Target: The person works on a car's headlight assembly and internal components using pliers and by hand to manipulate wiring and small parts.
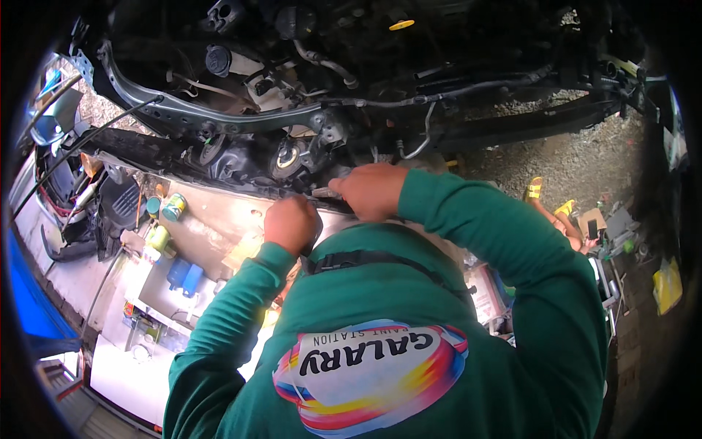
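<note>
Both my hands are at the lower front of a car's opened engine bay, over a dark trim edge [252, 189]. My left hand [291, 225] is closed in a fist; what its fingers hold, if anything, is hidden. Just right of it and farther in, my right hand [371, 192] is closed, with a small greyish piece [325, 192] showing at its fingertips, too small to name. Beyond the hands sits a round disc-shaped part [286, 159] with a pale ring. A dark green metal crossbar [219, 121] runs above it.
A thin black rod [88, 137] slants across the left. Removed car parts [121, 201], a green-labelled can [174, 207] and blue bottles [186, 276] lie at left. At right, another person's leg [545, 212] in yellow slippers and a dark phone [592, 230] show beside a yellow bag [666, 285].
</note>
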